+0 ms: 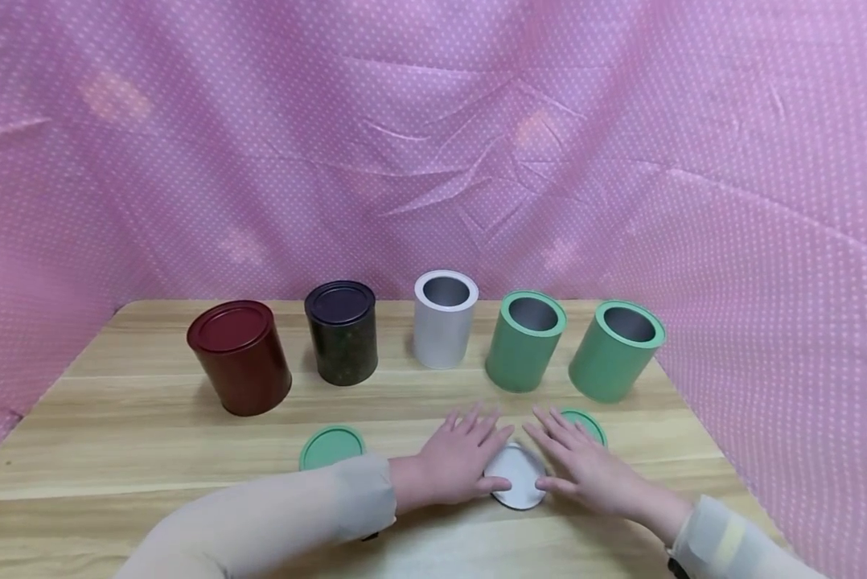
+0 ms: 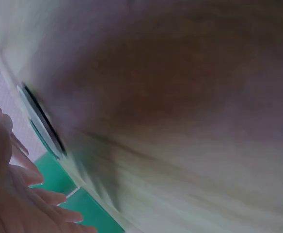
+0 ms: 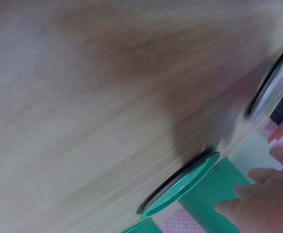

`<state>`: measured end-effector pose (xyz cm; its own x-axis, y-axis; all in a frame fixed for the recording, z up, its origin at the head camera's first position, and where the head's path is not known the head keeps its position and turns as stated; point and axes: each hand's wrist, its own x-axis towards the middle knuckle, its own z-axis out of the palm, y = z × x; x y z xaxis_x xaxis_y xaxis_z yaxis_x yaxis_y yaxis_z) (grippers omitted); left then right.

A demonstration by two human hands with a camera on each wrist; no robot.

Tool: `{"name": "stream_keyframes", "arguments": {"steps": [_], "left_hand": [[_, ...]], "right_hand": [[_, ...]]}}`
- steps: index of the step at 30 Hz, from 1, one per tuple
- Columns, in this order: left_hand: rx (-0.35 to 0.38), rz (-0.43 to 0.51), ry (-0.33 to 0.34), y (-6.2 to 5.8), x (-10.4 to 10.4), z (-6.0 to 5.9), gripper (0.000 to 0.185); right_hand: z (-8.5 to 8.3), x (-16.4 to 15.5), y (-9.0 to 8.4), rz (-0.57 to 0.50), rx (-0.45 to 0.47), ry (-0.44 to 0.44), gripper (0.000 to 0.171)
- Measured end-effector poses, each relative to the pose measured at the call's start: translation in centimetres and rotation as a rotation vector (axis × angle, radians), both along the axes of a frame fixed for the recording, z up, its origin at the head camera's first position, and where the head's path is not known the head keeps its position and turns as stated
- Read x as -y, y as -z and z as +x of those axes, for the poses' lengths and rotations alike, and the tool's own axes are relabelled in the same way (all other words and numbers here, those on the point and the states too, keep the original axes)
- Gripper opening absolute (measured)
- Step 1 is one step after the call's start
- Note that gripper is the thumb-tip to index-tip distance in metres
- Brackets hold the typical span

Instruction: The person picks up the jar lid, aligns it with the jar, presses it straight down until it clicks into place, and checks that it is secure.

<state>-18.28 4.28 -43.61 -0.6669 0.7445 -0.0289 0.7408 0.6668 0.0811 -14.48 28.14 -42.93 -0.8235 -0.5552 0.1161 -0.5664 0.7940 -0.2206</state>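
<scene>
Head view, hands: left hand [image 1: 460, 462] and right hand [image 1: 581, 465] lie flat on the table [image 1: 151, 450], fingers straight and spread, gripping nothing; they sit close together, one at each side of the grey lid [image 1: 518, 476], thumbs touching its edge.
Head view, lid: a thin round disc flat on the wood near the front edge, between the two hands.
Head view, handling: it looks light, stiff and smooth, likely thin metal; lying flush, it gives little to pinch, so the rim is the place to take hold, or a slide to the table edge. It could skid on the wood.
Head view, tins: in a row behind stand a red tin [image 1: 240, 356] and a dark tin [image 1: 341, 331], both lidded, then a grey tin [image 1: 444, 318] and two green tins [image 1: 524, 340] [image 1: 615, 350], all open.
Head view, other lids: a green lid [image 1: 331, 447] lies left of the left sleeve; a second green lid [image 1: 585, 424] is partly hidden under the right fingers.
Head view, surface and room: pale wood-grain top; pink dotted cloth [image 1: 433, 145] hangs all round.
Left wrist view: blurred wood close up; fingers [image 2: 15, 194] at lower left look straight, green beyond them.
Right wrist view: wood, a green lid [image 3: 180, 184] edge-on, the grey lid [image 3: 272, 87] at upper right, straight fingertips [image 3: 258, 204] near green tins.
</scene>
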Motion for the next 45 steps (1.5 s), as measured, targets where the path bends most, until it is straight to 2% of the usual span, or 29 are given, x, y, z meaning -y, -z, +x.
{"name": "stream_keyframes", "arguments": {"steps": [6,14,36,45], "left_hand": [[0.033,-0.035,-0.023,0.2,-0.2,0.3,0.076],[0.062,-0.056,-0.046,0.3,-0.1,0.6,0.079],[0.073,-0.092,-0.06,0.5,0.2,0.9,0.084],[0.06,-0.115,-0.055,0.2,0.4,0.9,0.087]], "right_hand": [[-0.2,-0.2,-0.2,0.009,0.057,-0.014,0.072],[-0.2,-0.3,0.3,0.006,0.101,-0.011,0.074],[-0.1,0.2,0.8,0.023,0.208,-0.017,0.084],[-0.1,0.5,0.7,0.028,0.207,-0.017,0.087]]}}
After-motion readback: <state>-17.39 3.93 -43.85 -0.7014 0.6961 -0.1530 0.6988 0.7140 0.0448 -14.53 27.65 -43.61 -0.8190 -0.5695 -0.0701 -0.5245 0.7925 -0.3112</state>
